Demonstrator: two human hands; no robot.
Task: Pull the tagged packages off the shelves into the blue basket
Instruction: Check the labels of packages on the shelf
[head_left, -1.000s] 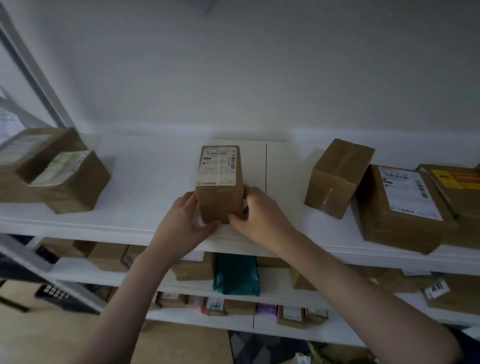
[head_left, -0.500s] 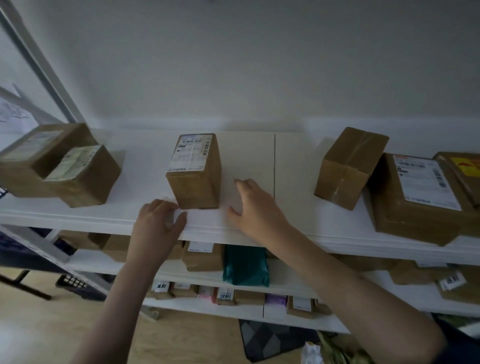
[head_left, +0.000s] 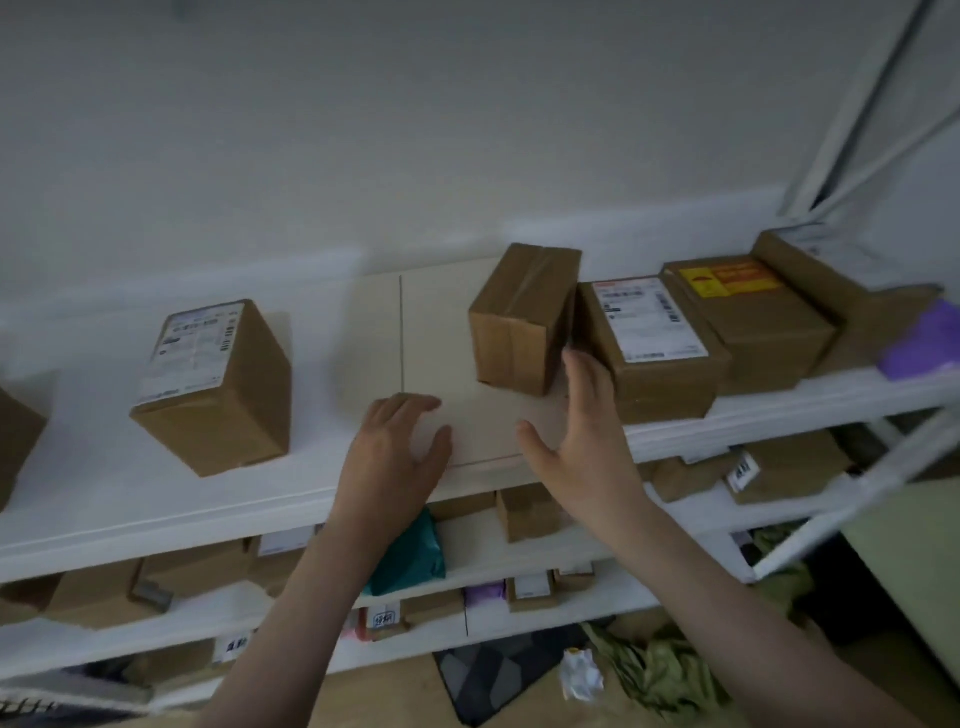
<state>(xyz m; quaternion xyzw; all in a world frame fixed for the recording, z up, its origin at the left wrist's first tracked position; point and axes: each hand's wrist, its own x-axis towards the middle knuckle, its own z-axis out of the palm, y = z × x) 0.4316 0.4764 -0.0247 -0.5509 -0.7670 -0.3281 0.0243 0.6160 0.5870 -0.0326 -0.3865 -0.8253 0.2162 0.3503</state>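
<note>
no text legible at this resolution. white shipping label with barcode on upright brown cardboard box (head_left: 218, 384): print blurred. white label with red strip on flat brown cardboard box (head_left: 657, 343): unreadable. yellow-and-red sticker on neighbouring brown cardboard box (head_left: 748, 312): unreadable. small white tags on lower-shelf parcels (head_left: 384, 618): characters unclear.

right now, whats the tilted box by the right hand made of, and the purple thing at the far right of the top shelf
Tilted box: brown cardboard, matte, with glossy tape strips across its top and sides. Purple thing: probably a soft plastic mailer bag, smooth with a faint sheen; it is blurred and partly cut off, so that is uncertain.
</note>
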